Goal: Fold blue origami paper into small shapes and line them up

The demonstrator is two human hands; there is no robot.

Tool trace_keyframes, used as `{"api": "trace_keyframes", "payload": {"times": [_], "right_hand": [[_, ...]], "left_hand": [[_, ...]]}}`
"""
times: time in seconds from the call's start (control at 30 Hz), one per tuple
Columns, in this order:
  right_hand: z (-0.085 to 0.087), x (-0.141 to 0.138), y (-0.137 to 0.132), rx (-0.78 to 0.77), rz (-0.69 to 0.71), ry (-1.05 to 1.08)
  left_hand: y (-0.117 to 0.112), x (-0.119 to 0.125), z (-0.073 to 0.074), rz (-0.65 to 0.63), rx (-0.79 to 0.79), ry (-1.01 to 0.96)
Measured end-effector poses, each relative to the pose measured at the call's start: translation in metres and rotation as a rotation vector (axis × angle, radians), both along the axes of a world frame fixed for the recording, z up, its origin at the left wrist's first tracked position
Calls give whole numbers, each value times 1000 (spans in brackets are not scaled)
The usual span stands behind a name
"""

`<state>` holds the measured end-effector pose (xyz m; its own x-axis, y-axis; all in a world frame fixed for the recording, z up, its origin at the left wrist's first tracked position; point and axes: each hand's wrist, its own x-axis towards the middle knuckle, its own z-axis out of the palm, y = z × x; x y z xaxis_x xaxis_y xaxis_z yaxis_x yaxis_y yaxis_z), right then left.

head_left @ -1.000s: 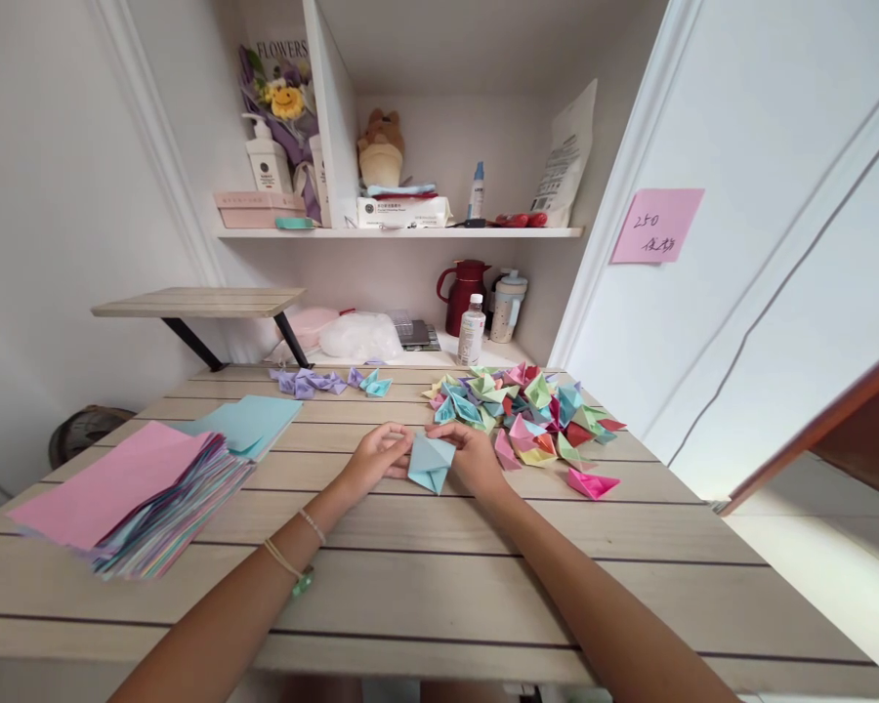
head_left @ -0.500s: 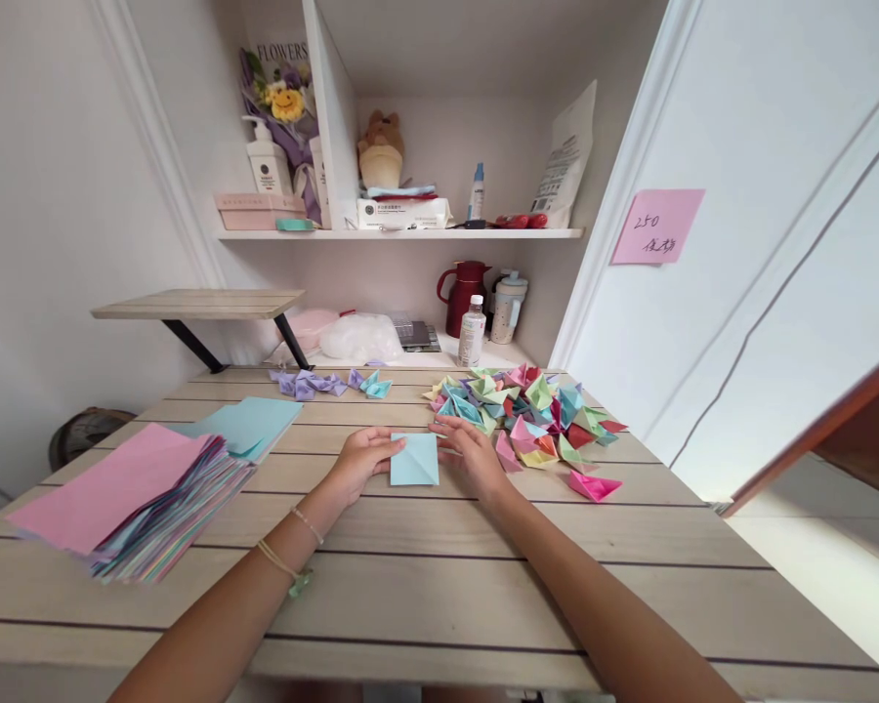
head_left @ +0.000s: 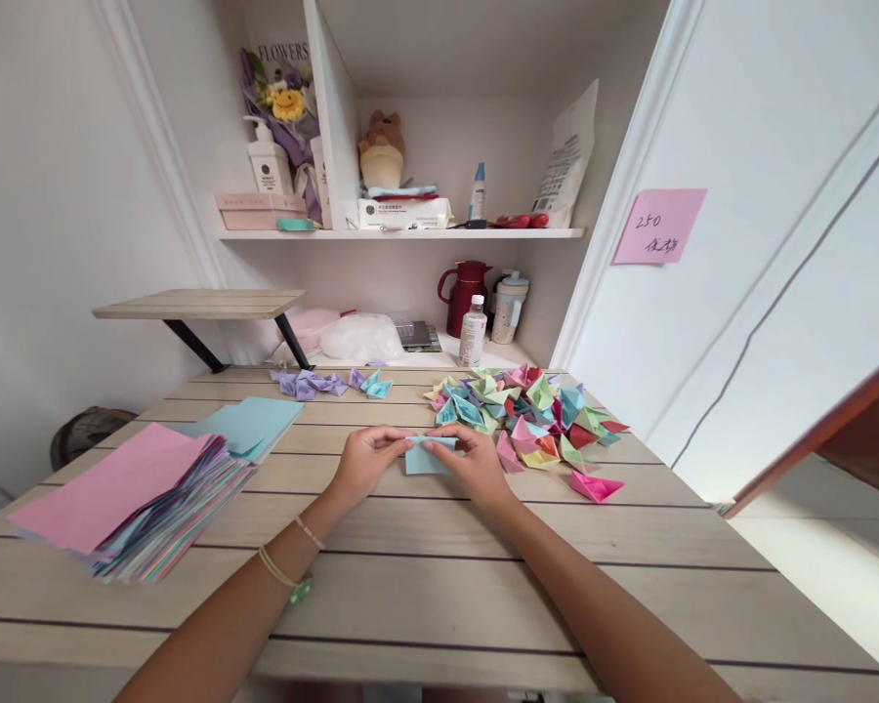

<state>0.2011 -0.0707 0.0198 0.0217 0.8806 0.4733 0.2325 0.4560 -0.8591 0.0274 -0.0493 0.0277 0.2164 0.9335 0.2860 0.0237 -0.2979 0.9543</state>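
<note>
A light blue sheet of origami paper (head_left: 429, 462) is held just above the table, its far edge partly hidden by fingers. My left hand (head_left: 370, 459) pinches its upper left side between thumb and fingers. On the upper right side, my right hand (head_left: 476, 463) has its thumb pressed on the paper and its fingers behind it. To the right of my right hand lies a heap of folded paper boats (head_left: 538, 395) in several colours. A bright pink paper boat (head_left: 596, 487) sits at the heap's near end.
A thick stack of coloured paper (head_left: 168, 517) with blue sheets (head_left: 253, 428) lies at the left. Purple folded pieces (head_left: 312, 385) and a blue paper boat (head_left: 376, 386) rest at the back. Behind stand a small raised shelf (head_left: 197, 305), a bottle (head_left: 473, 332) and a red jug (head_left: 465, 293).
The paper has gone from a full square to a shorter strip, its upper part now bent over between the fingers. My right hand has closed onto its right side.
</note>
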Motion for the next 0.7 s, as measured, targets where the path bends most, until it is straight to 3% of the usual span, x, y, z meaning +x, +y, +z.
{"api": "trace_keyframes", "payload": {"times": [0.5,0.7], "right_hand": [[-4,-2,3,-135,46,235],[-4,-3,2,-208,169,245]], "left_hand": [[-6,3,8,22,-9,9],[-5,2,6,4,-4,68]]}}
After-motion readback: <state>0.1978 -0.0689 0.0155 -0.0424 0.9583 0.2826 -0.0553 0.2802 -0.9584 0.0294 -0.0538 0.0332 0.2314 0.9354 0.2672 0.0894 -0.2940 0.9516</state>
